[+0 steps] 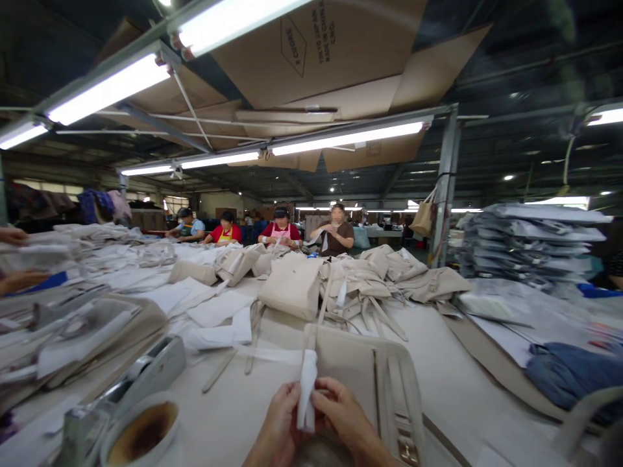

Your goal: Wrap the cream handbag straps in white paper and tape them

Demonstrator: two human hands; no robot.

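My left hand (278,420) and my right hand (344,415) meet at the bottom middle, closed on a narrow fold of white tissue paper (307,383). The paper stands upright between my fingers and seems wrapped around a strap; what lies inside it is hidden. A beige bag (348,353) lies flat just beyond and right of my hands, showing a long zipper (376,389) and a metal buckle (407,451). From the paper's upper end, a thin pale strip (272,354) runs left across the table.
Left of my hands are a tape dispenser (124,389) and a white bowl (146,431) with brown stains. Beige bags (292,285) and white paper (221,311) heap ahead. Wrapped stacks (530,243) and dark blue cloth (574,376) lie right. Several people sit opposite; another person's hands reach in left.
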